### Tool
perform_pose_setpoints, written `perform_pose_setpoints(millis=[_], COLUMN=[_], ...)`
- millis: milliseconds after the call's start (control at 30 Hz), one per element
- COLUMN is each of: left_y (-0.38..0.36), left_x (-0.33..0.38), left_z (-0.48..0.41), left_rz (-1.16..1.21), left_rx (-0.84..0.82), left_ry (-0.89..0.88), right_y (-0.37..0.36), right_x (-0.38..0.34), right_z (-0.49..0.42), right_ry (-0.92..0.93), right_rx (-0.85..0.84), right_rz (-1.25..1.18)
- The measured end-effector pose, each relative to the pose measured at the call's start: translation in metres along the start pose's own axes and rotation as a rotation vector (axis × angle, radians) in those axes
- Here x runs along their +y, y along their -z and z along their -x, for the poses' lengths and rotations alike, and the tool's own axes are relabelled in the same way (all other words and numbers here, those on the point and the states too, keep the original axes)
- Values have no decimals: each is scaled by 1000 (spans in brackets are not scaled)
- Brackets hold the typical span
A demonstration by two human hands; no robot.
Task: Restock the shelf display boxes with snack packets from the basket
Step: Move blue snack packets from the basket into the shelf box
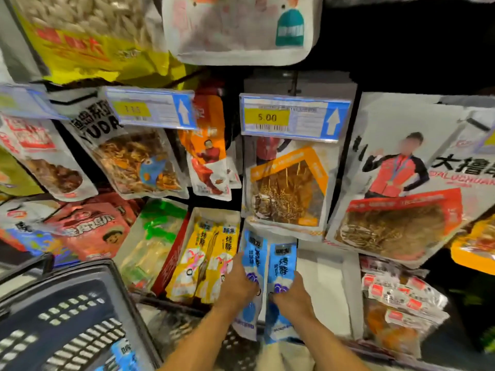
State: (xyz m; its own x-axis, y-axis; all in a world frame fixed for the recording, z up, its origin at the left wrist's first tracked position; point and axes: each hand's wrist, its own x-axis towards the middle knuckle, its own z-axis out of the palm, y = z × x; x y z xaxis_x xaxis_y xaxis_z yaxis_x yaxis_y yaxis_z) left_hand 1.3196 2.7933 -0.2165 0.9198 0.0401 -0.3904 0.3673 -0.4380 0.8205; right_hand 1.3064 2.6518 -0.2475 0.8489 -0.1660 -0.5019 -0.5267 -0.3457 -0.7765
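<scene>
Closest to me, at lower left, sits the dark basket [75,317], with a blue packet [126,354] showing at its bottom edge. Both my forearms reach up from the bottom of the view. My left hand [237,286] is closed on the left blue snack packet [253,263], fingers wrapped over its left edge; my right hand [293,297] grips the right blue snack packet [282,266] low on its front. The two packets stand side by side, nearly touching, in the white display box [321,279] — its right part is bare. Just left is a box of yellow packets [211,253]. Farther up hang bagged snacks, one under a price tag [293,117] reading 5.00, with a larger white bag [401,183] to its right.
</scene>
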Motion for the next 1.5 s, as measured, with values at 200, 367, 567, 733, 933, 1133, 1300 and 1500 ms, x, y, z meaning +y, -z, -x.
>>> perform_pose_setpoints(millis=[200,367,567,733,933,1133,1300,1500], left_y=[-18,-22,-47,-48,-62,-59,-65,-69], left_x=[-26,-39,-76,-81,-94,-105,-111,-116], left_z=[-44,-81,-86,-83,-101,-105,-102,-108], left_rz=[-148,-262,-979,-1242,-1472,-1525,-1531,-1476], left_rx=[-21,-16,-247,-386,-449,-410,-438,-426], left_ry=[73,40,-25,-142,-160,-193,-168,-117], right_y=[-30,-44,-42,-44,-43,-39,-51,-64], right_x=[8,7,39,56,67,67,68,70], right_z=[-52,-80,-79,-93,-111,-109,-116,-122], right_ry=[11,20,189,372,475,488,440,393], right_rx=[-17,-3,-170,-253,-245,-222,-203,-166], right_rz=[272,397,760,1206,1605,1659,1628,1535])
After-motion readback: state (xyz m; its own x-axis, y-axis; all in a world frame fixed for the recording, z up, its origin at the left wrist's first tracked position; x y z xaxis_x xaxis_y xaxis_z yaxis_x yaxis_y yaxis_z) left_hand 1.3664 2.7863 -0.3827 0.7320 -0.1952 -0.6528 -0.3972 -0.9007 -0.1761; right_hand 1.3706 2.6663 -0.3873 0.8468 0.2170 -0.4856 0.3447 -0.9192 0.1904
